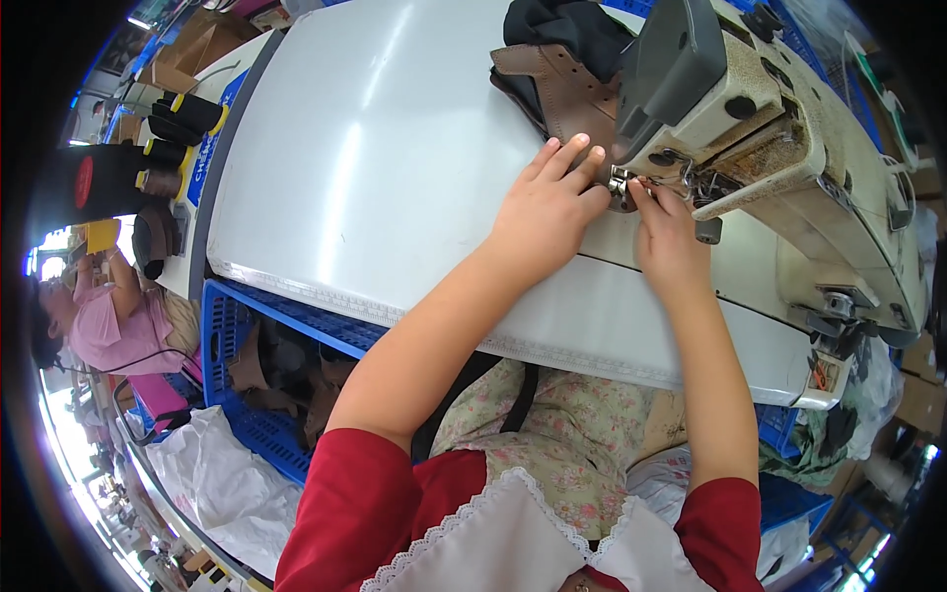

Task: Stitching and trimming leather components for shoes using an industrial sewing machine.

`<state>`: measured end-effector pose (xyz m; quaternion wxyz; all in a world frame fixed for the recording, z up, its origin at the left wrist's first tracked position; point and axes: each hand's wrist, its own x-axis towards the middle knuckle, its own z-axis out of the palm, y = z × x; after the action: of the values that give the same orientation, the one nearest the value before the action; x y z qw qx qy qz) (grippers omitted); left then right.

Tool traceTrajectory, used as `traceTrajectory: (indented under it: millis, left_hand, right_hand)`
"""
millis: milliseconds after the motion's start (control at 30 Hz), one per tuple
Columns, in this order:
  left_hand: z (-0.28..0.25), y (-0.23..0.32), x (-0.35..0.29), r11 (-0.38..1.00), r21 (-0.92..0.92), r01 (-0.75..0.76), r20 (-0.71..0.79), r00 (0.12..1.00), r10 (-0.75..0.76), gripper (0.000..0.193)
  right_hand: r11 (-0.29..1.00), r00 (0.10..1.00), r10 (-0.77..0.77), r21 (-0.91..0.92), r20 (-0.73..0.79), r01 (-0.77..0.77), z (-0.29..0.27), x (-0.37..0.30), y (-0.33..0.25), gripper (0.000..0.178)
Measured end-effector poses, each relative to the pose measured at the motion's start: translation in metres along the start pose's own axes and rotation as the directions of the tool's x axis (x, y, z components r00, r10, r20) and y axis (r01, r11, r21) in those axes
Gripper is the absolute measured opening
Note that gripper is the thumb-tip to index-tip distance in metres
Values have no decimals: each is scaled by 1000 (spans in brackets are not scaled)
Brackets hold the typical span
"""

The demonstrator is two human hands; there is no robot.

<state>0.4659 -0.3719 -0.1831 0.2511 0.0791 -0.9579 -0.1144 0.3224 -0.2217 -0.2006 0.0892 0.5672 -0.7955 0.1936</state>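
Observation:
A brown leather shoe upper (564, 94) with a row of eyelet holes lies on the white sewing table, its near end under the presser foot (619, 181) of an industrial sewing machine (760, 109). My left hand (552, 202) rests on the near end of the leather, fingers stretched out and pressing it flat just left of the foot. On the foot's right side is my right hand (671, 232), thumb and fingertips drawn together close to the needle area. What those fingertips hold, if anything, is too small to make out. Black fabric (567, 30) bunches behind the leather.
A ruler strip runs along the near edge of the white table (424, 168). Below it on the left stands a blue crate (271, 316) holding brown and dark pieces. Thread spools (197, 113) stand at far left, where another person (118, 316) works. A white bag (232, 483) sits lower left.

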Motion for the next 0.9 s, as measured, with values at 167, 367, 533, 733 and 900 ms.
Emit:
traceTrajectory:
  millis: [167,367,533,733,900]
  left_hand:
    - [1,-1,0,1000,-7,-1,-18,1000,1,22]
    - [1,0,0,1000,4,-8,0,1000,8,24]
    - [1,-1,0,999,32,-2,14,1000,1,13]
    - [2,-1,0,999,32,-5,-3,1000,5,12]
    - [0,-2,1,998,61,-22,5,1000,22,15]
  right_hand:
    - [1000,1000,5,-5,4,-5,-2,1,-2,42]
    - [999,998,-33,-15,-50,33,0,1,0,42]
    - [1000,1000,-7,-21,-25,7,4,-2,1,42]
    - [999,998,-22,-36,-58,20,4,0,0,42]
    - [993,987,15,117,-159,4,1,4,-5,34]
